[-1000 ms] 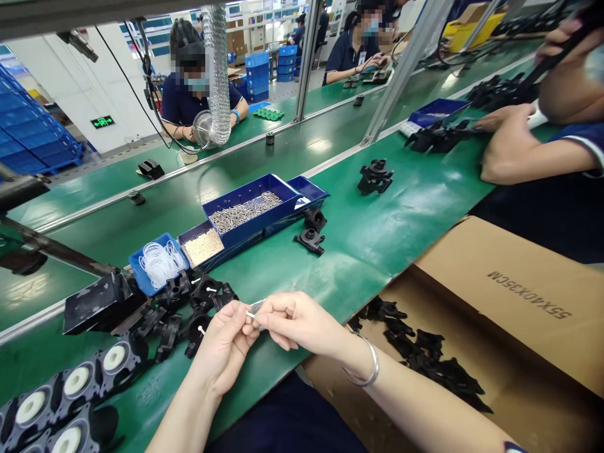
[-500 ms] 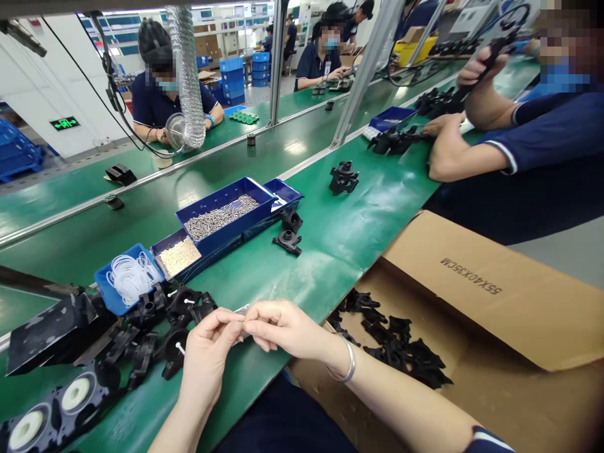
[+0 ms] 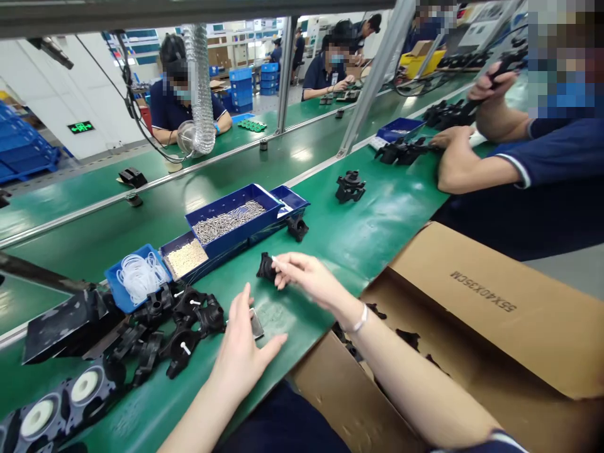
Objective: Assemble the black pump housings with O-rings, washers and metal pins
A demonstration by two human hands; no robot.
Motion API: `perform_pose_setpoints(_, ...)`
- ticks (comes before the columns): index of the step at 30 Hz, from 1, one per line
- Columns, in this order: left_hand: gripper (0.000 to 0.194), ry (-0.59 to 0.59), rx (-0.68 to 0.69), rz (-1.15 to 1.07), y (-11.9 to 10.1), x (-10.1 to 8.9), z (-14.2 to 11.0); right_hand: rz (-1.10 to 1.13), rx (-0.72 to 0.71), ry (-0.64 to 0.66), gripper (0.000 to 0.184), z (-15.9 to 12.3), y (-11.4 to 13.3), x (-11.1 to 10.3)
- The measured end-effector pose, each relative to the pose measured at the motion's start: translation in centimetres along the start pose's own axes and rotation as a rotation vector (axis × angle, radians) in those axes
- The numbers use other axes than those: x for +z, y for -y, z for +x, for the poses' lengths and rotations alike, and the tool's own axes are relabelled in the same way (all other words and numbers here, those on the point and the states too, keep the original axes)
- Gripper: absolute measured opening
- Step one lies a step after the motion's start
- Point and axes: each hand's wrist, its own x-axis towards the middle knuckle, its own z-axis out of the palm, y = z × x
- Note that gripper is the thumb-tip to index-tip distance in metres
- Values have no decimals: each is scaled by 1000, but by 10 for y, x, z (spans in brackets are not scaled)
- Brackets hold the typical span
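Note:
My right hand (image 3: 302, 277) has its fingers closed on a black plastic housing (image 3: 267, 267), which looks tilted over the green table. A small white tip shows by those fingertips; I cannot make out what it belongs to. My left hand (image 3: 243, 343) is open, thumb and fingers apart, with nothing in it. Just beyond it, partly hidden by its fingers, lies a small metal block (image 3: 256, 323). Left of that hand is a pile of black plastic parts (image 3: 182, 321), some with white pins standing in them.
A blue bin of metal pins (image 3: 231, 220) stands behind my hands, beside cream-coloured small pieces (image 3: 187, 258) and a tray of white rings (image 3: 141, 277). Another black part (image 3: 297, 228) sits near the bin. An open cardboard box (image 3: 472, 308) is at right, near a co-worker's arm (image 3: 486, 163).
My hands, together before, have come apart. The right reached forward and took hold of the black housing that lay by the bin; the left opened. The view has shifted slightly.

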Motion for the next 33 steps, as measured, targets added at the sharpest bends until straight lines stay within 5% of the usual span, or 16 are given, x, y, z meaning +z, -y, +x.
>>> perform_pose_setpoints(4,82,-35,50,-14,-3,8,2,224,-57,128,24,-56,8,51)
perform_pose_setpoints(9,60,-39,58,-3,-13,-4,-2,263,-135,220,23,-76,22,59)
perform_pose_setpoints(14,43,-52,-263,-692,-15,-25,-11,341,-82,58,19,-68,25,51)
perform_pose_setpoints(18,29,-106,-354,-1013,-19,-35,-13,263,53,118,27,-67,17,62)
perform_pose_setpoints(26,47,-188,-429,-1057,-25,-37,-19,179,76,209,35,-70,10,87)
perform_pose_setpoints(33,58,-82,-438,-1093,-24,-43,-23,168,112,239,36,-71,8,94)
